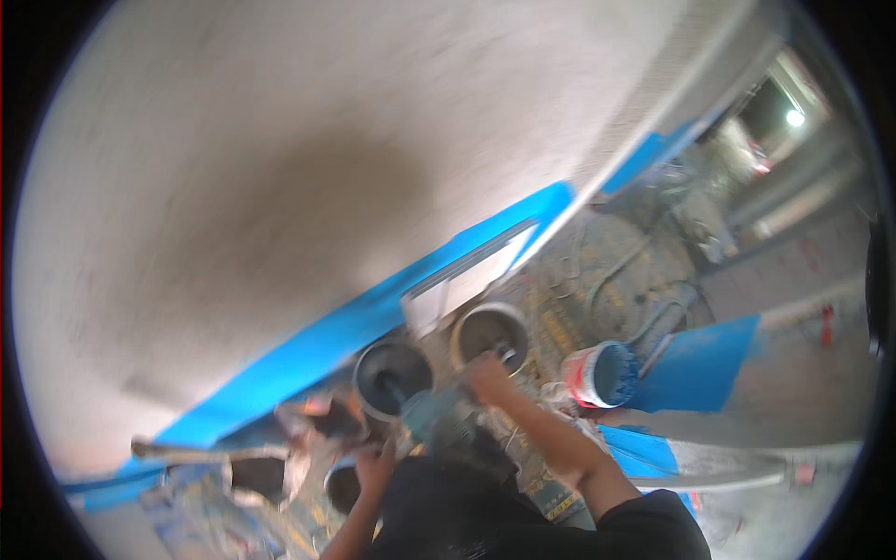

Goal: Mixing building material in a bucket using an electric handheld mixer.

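A teal handheld power mixer (437, 416) leans before my body, its shaft reaching into a grey-lined bucket (358, 381). My right hand (488, 379) is closed at the mixer's right side, beside the rim of a second bucket (458, 343). The grip itself is blurred. Inside that second bucket, a small pale object shows just past my knuckles. My left hand (376, 465) is on the mixer's other side, close to a smaller dark-mouthed container (339, 486). Blur hides whether its fingers grip a handle.
A pale wall (231, 210) with a blue-painted lower band (336, 325) rises ahead. A light panel (469, 280) leans against it. On the right stands a red-and-white bucket (579, 374). Hoses or cords (623, 262) cross the littered floor. An open sack (297, 469) sits at left.
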`<action>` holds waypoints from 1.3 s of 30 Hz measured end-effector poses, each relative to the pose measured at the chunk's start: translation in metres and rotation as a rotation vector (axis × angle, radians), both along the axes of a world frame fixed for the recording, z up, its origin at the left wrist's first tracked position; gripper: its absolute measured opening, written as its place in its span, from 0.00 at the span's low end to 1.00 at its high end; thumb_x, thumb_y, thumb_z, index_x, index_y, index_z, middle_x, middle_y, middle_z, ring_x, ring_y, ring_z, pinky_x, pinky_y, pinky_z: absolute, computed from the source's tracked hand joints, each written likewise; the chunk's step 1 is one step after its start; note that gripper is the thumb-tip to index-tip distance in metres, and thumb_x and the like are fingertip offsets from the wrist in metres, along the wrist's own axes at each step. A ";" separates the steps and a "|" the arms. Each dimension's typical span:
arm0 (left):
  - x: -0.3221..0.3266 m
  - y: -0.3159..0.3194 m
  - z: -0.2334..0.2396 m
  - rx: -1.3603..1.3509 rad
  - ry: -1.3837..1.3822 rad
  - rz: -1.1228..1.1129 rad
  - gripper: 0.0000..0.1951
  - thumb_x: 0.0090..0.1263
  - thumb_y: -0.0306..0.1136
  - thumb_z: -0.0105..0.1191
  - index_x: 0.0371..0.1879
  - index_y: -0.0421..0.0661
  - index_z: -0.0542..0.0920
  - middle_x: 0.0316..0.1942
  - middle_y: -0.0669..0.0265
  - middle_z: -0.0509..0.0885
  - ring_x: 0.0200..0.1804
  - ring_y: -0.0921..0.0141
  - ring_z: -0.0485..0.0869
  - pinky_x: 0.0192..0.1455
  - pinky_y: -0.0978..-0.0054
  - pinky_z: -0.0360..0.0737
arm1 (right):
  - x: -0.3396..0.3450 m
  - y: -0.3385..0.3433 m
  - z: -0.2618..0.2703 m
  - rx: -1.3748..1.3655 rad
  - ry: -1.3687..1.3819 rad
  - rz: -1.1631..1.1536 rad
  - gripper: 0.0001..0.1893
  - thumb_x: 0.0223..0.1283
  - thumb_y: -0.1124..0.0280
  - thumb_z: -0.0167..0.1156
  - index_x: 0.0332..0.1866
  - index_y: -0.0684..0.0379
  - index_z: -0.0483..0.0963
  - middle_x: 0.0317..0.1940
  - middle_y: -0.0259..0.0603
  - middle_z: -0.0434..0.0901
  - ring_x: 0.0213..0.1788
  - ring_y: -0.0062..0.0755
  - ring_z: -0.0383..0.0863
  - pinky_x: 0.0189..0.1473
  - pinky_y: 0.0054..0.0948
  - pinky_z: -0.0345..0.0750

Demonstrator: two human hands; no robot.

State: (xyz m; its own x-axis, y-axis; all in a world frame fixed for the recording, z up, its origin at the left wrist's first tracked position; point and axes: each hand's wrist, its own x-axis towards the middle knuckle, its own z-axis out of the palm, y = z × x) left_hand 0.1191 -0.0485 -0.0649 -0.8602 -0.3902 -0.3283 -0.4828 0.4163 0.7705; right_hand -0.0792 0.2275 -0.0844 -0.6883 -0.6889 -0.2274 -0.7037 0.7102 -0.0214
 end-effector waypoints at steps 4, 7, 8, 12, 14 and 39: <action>-0.008 -0.002 0.002 -0.046 0.202 -0.118 0.16 0.66 0.41 0.61 0.29 0.38 0.87 0.23 0.63 0.85 0.26 0.72 0.78 0.30 0.66 0.72 | -0.003 -0.008 0.026 -0.191 -0.018 0.032 0.08 0.47 0.62 0.63 0.35 0.45 0.82 0.32 0.32 0.83 0.42 0.33 0.83 0.49 0.40 0.71; 0.005 -0.052 -0.038 -0.223 -0.123 -0.840 0.28 0.75 0.49 0.54 0.70 0.52 0.70 0.44 0.48 0.86 0.40 0.58 0.86 0.45 0.52 0.79 | -0.003 -0.016 0.024 -0.132 -0.037 0.007 0.06 0.49 0.62 0.62 0.34 0.44 0.80 0.34 0.30 0.82 0.45 0.31 0.82 0.53 0.37 0.69; -0.004 -0.043 -0.034 -0.199 -0.100 -0.791 0.28 0.74 0.48 0.54 0.70 0.51 0.70 0.43 0.49 0.86 0.40 0.58 0.86 0.45 0.52 0.78 | 0.001 -0.017 0.021 -0.139 -0.013 -0.007 0.05 0.50 0.63 0.62 0.33 0.44 0.79 0.33 0.30 0.82 0.45 0.31 0.82 0.52 0.37 0.69; -0.045 0.006 -0.022 -0.160 -0.051 -0.534 0.28 0.72 0.47 0.56 0.69 0.51 0.71 0.41 0.51 0.86 0.39 0.58 0.85 0.44 0.53 0.78 | -0.002 -0.006 0.024 -0.189 0.030 -0.060 0.02 0.50 0.65 0.61 0.31 0.44 0.78 0.31 0.30 0.80 0.44 0.31 0.81 0.52 0.36 0.69; -0.058 0.014 -0.029 -0.183 -0.042 -0.513 0.28 0.70 0.46 0.56 0.68 0.51 0.71 0.40 0.52 0.85 0.38 0.59 0.84 0.44 0.54 0.77 | -0.001 0.004 0.023 -0.218 0.037 -0.109 0.02 0.50 0.65 0.61 0.30 0.44 0.78 0.31 0.30 0.80 0.44 0.31 0.81 0.52 0.36 0.69; -0.010 0.106 -0.054 -0.233 -0.092 -0.132 0.21 0.65 0.42 0.62 0.20 0.34 0.79 0.19 0.51 0.79 0.23 0.63 0.78 0.29 0.59 0.70 | -0.009 0.105 -0.005 -0.265 -0.012 -0.070 0.05 0.51 0.65 0.61 0.34 0.45 0.80 0.31 0.31 0.81 0.42 0.32 0.81 0.52 0.40 0.71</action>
